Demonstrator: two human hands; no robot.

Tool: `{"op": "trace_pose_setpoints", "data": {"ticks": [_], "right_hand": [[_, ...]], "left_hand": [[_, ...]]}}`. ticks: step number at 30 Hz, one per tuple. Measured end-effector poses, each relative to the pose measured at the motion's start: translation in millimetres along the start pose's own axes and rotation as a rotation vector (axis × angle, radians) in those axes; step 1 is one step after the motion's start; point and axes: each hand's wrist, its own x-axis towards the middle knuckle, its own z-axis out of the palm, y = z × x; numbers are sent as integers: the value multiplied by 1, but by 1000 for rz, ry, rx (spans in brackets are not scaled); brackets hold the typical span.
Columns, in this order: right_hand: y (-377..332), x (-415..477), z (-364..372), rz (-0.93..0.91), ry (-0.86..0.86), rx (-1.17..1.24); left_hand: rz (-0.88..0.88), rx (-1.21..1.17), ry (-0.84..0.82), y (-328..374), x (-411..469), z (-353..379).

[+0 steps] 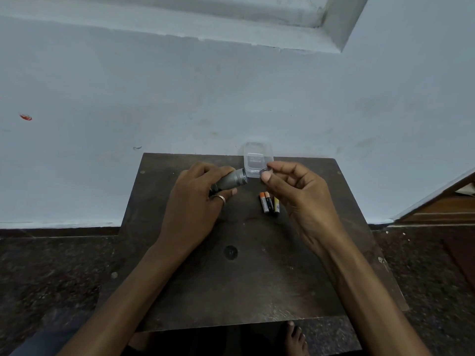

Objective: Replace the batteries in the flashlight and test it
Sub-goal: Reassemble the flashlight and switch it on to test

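Note:
My left hand (195, 199) grips a grey metal flashlight (232, 179) above the dark wooden board (231, 278), its wide end pointing right. My right hand (295, 191) pinches a small dark round cap (264, 172) between thumb and forefinger, a short gap to the right of the flashlight's end. Three small batteries (269, 202) lie side by side on the board just below the cap: two with orange tips and one yellowish.
A small clear plastic box (257, 158) stands at the board's far edge against the pale blue wall. The board rests on a dark speckled floor. A wooden door frame (442, 201) is at the right. A bare foot (294, 337) shows below the board's near edge.

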Motion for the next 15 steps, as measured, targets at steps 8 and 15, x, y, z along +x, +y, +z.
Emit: {"op": "trace_pose_setpoints", "data": {"ticks": [8,15], "right_hand": [[0,-3,6,-47,-55,-239],[2,0,0,-111,-166,-432]], "left_hand": [[13,36,-17,-1,0,-1],[23,52,-27,-1,-1,-2]]}}
